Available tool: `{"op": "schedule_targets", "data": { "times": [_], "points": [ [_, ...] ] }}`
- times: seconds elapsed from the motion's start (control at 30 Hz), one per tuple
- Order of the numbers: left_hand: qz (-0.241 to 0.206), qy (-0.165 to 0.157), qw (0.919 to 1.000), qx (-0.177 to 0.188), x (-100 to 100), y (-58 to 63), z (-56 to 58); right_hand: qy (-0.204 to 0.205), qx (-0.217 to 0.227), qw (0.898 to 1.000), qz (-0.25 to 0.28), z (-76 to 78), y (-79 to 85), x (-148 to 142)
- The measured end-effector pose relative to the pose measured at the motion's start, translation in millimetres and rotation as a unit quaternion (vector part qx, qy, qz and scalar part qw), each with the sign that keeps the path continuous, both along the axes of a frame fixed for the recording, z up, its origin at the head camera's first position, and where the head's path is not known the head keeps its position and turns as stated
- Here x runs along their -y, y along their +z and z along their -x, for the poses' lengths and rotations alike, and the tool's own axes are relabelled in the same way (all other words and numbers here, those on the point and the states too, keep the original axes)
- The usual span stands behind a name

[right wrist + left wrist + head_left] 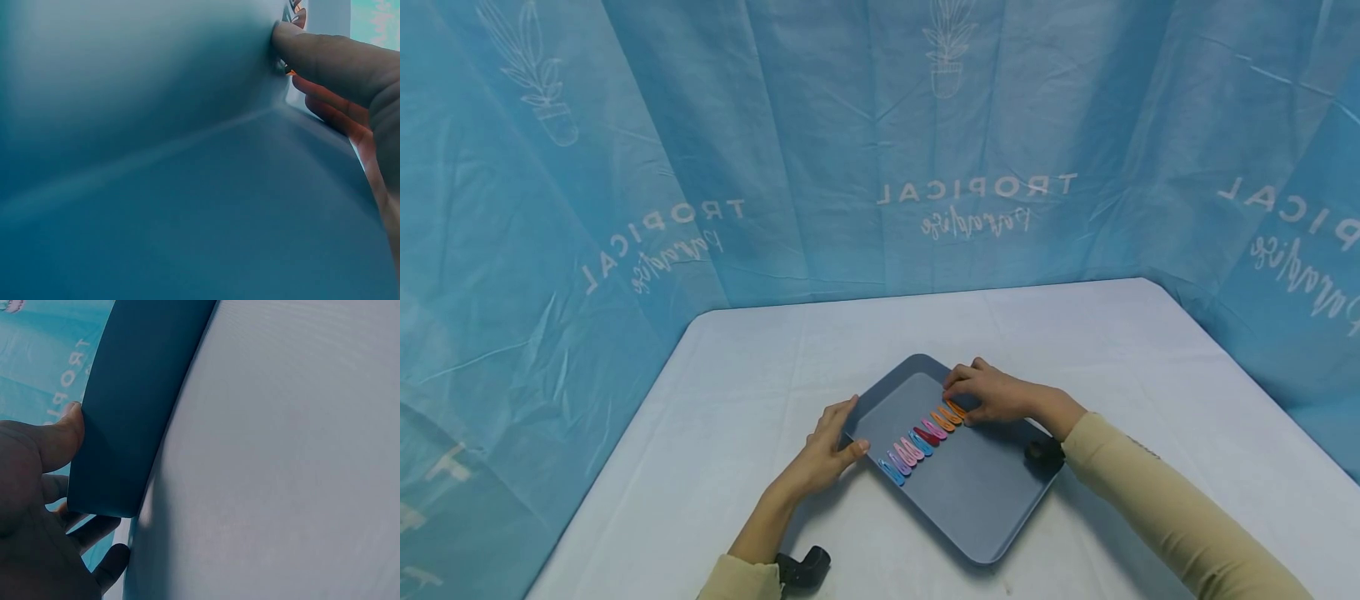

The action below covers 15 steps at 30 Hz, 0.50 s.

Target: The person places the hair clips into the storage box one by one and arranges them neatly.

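A grey rectangular tray [977,492] lies turned at an angle on the white table. Across it runs a slanting row of colourful snap hair clips, from a blue hair clip [891,472] through a red hair clip [926,436] to an orange hair clip [956,408]. My right hand [992,393] pinches this orange one at the far right end, thumb at its near tip and fingers at the other. In the right wrist view the thumb hides most of the clips. My left hand [822,450] holds the tray's left corner, its thumb and fingers spread around the rim [125,425].
The white tablecloth [760,375] spreads around the tray. Blue printed curtains [865,150] hang behind the table and along both sides. Black wrist devices show on the left wrist [805,569] and the right wrist [1043,454], the latter over the tray's right side.
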<state>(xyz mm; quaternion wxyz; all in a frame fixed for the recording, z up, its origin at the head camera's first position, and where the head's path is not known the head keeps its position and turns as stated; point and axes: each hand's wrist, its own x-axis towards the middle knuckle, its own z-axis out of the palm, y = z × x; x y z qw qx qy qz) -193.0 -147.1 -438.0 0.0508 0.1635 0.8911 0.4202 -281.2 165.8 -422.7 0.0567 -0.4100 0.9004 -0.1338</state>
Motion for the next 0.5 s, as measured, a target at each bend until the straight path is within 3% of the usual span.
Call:
{"op": "schedule_targets", "data": {
  "times": [0.5],
  "points": [
    [0.000, -0.012, 0.9999, 0.010, 2.2, 1.2, 1.1, 0.003, 0.000, 1.000, -0.013, -0.6, 2.9, 0.1]
  ]
}}
